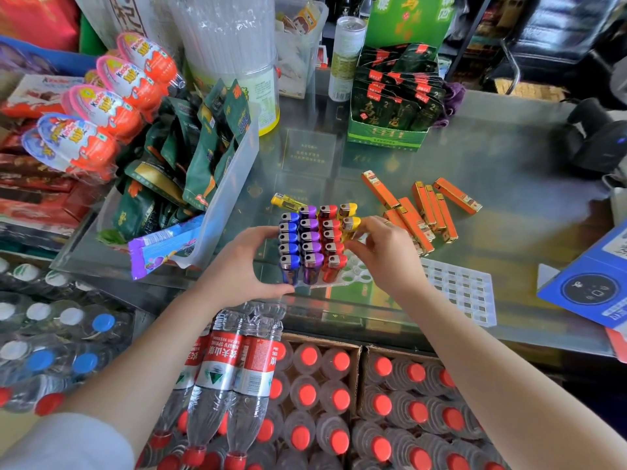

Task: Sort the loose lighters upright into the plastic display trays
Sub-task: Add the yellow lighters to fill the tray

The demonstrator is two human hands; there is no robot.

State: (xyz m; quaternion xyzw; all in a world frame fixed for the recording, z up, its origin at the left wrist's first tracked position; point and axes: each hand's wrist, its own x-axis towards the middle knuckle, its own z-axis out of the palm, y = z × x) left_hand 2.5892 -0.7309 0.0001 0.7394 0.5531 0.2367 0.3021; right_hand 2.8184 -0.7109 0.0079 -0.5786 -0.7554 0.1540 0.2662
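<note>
A clear plastic display tray (354,273) sits on the glass counter with upright lighters in colour rows: blue (289,244), purple (310,237), red (330,239). Two yellow lighters stand at the far right end. My right hand (383,252) pinches the nearer yellow lighter (350,226) in its slot. My left hand (242,262) cups the tray's left side by the blue row. Another yellow lighter (286,201) lies flat behind the tray. Several slim orange lighters (424,212) lie loose to the right. A second, empty tray (464,290) lies flat at the right.
A clear bin of green snack packets (190,157) stands left of the tray. A green box of dark sachets (390,96) stands behind. A blue box (590,283) lies at the right edge. Water bottles (234,368) fill crates below the counter's front edge.
</note>
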